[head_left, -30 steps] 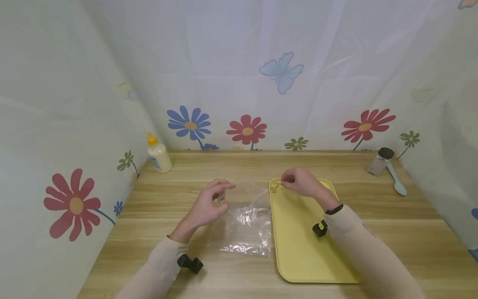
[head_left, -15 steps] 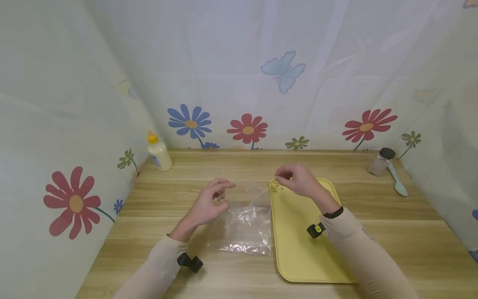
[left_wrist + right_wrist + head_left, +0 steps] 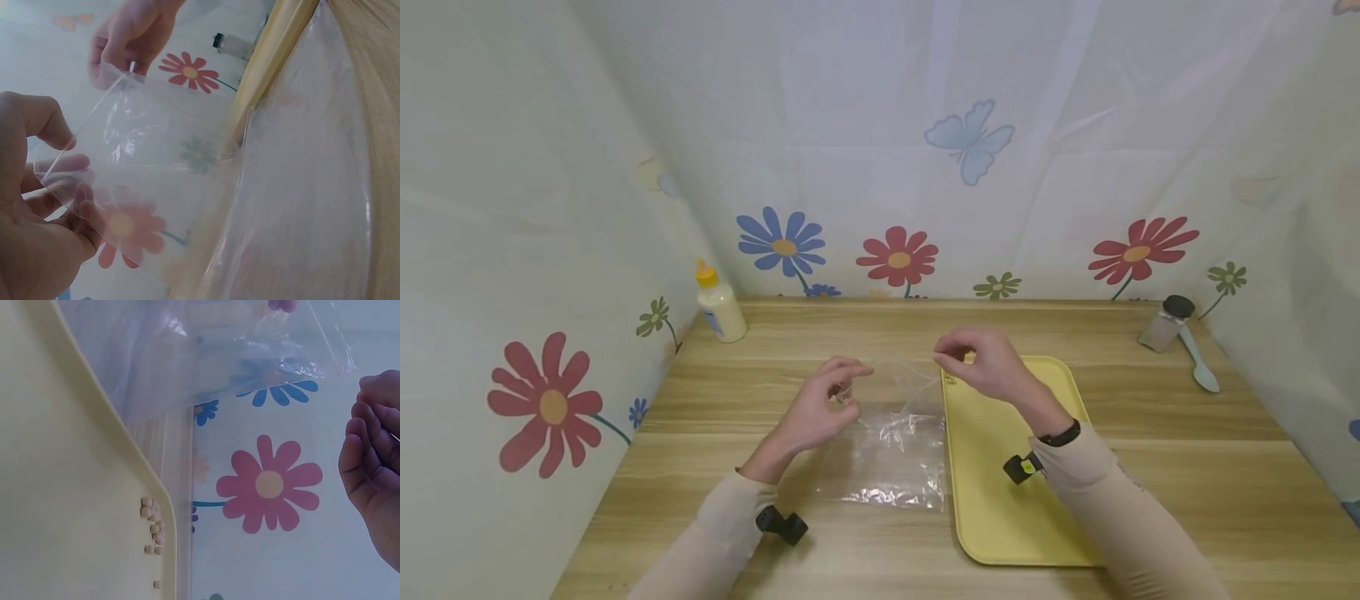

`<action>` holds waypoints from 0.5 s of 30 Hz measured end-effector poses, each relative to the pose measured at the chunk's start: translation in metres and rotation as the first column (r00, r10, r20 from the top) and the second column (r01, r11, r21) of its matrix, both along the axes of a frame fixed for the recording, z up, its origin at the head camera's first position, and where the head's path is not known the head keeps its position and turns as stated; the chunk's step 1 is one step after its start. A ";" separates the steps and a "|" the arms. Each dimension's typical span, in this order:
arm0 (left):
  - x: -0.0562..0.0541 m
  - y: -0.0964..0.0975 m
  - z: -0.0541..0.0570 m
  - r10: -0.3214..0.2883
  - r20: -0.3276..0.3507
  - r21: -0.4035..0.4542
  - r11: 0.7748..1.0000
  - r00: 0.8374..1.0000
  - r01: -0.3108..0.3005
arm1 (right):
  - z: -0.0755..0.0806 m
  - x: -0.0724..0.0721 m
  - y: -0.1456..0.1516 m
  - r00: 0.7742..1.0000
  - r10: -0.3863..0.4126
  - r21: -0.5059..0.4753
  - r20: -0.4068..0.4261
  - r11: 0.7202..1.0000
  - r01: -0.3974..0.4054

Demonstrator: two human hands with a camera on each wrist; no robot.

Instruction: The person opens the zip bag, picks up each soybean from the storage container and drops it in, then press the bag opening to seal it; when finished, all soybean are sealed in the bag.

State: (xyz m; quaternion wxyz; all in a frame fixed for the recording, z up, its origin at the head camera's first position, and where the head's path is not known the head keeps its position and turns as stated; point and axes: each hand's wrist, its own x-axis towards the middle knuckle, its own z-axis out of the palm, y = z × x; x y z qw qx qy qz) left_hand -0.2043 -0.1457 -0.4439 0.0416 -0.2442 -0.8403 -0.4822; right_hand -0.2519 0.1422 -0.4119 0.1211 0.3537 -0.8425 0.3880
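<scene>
A clear plastic bag (image 3: 891,467) lies with its lower part on the table and its mouth raised. My left hand (image 3: 816,408) grips the mouth's edge, and its curled fingers (image 3: 78,165) show through the film in the left wrist view. Over the far left corner of a yellow tray (image 3: 1015,508), my right hand (image 3: 988,367) holds thumb and fingertips together in a pinch close to the bag's mouth. Whatever sits between those fingertips is hidden. Several small beige bead-like pieces (image 3: 153,525) lie in the tray's corner beneath that hand.
A glue bottle (image 3: 722,312) with a yellow cap stands at the back left. At the back right are a small black-lidded jar (image 3: 1163,325) and a pale blue spoon (image 3: 1199,365). A flower-printed curtain (image 3: 850,150) encloses the table's back and sides.
My right hand has moved left and slightly up from the beige pieces toward the bag's mouth, its fingertips still pinched. My left hand and the bag have stayed in place.
</scene>
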 end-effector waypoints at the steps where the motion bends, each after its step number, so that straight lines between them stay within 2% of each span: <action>1: -0.001 -0.001 -0.002 0.001 -0.003 0.000 1.000 1.000 -0.001 | 0.000 0.000 -0.001 1.000 0.009 -0.007 -0.007 1.000 -0.009; 7: -0.005 -0.004 -0.008 -0.001 -0.022 0.006 1.000 1.000 0.002 | 0.002 0.002 -0.011 0.998 0.048 -0.020 -0.038 0.999 -0.049; 15: -0.006 -0.004 -0.008 -0.001 -0.049 -0.010 1.000 0.999 0.001 | 0.008 0.005 -0.023 0.994 0.097 -0.006 -0.047 0.995 -0.098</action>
